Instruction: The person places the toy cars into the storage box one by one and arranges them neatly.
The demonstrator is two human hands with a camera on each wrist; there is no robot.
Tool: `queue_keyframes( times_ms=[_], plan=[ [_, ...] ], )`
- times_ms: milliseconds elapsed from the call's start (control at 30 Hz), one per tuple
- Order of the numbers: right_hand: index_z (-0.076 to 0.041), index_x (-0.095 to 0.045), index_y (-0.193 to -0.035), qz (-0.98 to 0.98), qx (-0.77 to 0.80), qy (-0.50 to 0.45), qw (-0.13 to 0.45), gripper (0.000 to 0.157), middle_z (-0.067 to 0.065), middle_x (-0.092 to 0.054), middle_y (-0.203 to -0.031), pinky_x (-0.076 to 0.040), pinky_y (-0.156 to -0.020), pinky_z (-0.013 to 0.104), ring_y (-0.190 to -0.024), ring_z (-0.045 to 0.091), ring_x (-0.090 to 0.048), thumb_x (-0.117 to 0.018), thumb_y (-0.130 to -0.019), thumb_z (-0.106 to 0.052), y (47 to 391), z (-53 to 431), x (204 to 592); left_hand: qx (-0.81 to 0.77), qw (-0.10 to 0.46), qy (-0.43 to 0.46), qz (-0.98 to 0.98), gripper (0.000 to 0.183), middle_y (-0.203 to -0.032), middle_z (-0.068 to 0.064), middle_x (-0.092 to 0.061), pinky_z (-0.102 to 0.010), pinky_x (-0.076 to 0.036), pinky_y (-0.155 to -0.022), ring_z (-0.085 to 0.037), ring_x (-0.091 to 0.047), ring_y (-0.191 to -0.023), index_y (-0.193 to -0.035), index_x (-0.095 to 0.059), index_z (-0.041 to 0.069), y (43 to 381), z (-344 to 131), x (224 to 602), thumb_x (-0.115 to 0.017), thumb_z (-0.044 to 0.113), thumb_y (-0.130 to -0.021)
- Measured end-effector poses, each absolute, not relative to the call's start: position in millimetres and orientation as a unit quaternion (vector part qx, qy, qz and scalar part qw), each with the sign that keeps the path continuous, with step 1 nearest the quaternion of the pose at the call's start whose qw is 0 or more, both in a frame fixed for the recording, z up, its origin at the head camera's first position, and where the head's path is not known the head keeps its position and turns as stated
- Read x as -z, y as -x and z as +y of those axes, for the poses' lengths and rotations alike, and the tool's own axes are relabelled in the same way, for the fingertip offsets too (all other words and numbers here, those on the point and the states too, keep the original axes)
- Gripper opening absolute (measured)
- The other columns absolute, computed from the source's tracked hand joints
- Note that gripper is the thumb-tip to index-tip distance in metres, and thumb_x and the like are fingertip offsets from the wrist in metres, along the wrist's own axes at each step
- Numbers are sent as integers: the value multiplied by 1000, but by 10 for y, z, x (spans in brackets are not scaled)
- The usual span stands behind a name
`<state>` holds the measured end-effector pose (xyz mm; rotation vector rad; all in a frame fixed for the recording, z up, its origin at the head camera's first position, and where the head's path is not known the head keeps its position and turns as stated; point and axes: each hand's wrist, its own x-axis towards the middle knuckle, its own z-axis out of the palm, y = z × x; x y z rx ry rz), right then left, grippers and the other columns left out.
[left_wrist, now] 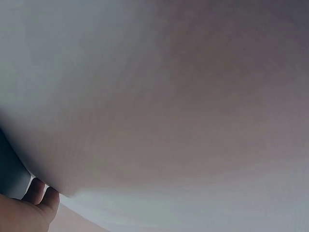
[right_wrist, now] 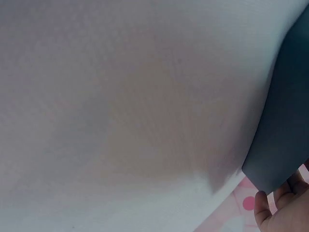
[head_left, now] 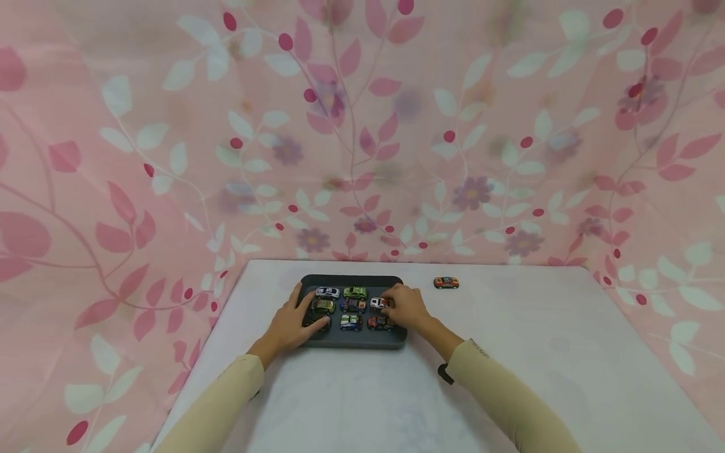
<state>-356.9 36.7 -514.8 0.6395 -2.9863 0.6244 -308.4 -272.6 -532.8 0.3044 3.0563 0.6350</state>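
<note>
A dark grey tray (head_left: 354,344) holds several small toy cars in rows. My right hand (head_left: 409,307) reaches over its right side and pinches a white toy car (head_left: 377,303) in the middle row. Below that car sits a red and black one (head_left: 379,323). Across the left rim lies my left hand (head_left: 287,322), fingers spread, its thumb over a dark car (head_left: 320,325) that is partly hidden. In the left wrist view, fingertips (left_wrist: 49,198) show beside the tray's outer wall (left_wrist: 10,169). The right wrist view shows fingers (right_wrist: 262,205) under the tray's corner (right_wrist: 277,159).
An orange toy car (head_left: 446,283) stands on the white table (head_left: 510,340), right of the tray. Behind the table's back edge hangs a pink floral cloth (head_left: 362,157). Green (head_left: 355,292) and silver (head_left: 327,292) cars fill the tray's back row.
</note>
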Motion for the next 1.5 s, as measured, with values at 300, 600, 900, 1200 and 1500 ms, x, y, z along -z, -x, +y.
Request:
queue_keyframes(
  times_ms=[300, 600, 900, 1200, 1500],
  plan=[
    [-13, -76, -109, -966, -179, -187, -5, 26, 6, -69, -102, -45, -88, 53, -98, 24, -62, -78, -84, -20, 3549, 286, 5063, -197, 3, -92, 976, 90, -166, -18, -5, -68, -33, -106, -52, -37, -138, -157, -30, 18, 3091, -2724, 5322, -52, 72, -89],
    [-13, -77, -108, -967, -184, -175, -12, 23, 5, -69, -101, -45, -88, 52, -98, 24, -61, -75, -85, -16, 3562, 263, 5047, -199, 4, -91, 976, 90, -166, -20, -5, -68, -33, -106, -53, -37, -138, -157, -29, 16, 3098, -2737, 5319, -52, 70, -89],
    [-12, -76, -106, -964, -193, -183, -7, 22, 6, -69, -103, -44, -92, 57, -100, 25, -62, -73, -84, -16, 3558, 233, 5074, -203, -10, -89, 975, 88, -165, -20, -7, -68, -34, -105, -53, -38, -136, -156, -31, 16, 3092, -2763, 5333, -55, 68, -89],
    [-8, -63, -130, -950, -254, -166, 67, 59, 12, -61, -132, -40, -98, 55, -121, 33, -58, -65, -90, -51, 3499, 311, 5084, -209, 0, -88, 974, 90, -166, -20, -6, -68, -33, -106, -53, -37, -137, -157, -30, 15, 3060, -2757, 5339, -54, 70, -89],
    [-23, -18, -160, -960, -234, -130, 81, 78, 18, 0, -166, -11, -115, 67, -146, 46, -22, -38, -97, -65, 3515, 727, 5147, -201, -6, -92, 975, 88, -165, -19, -8, -67, -35, -105, -52, -39, -137, -156, -33, 16, 3100, -2724, 5348, -55, 69, -89]
  ],
)
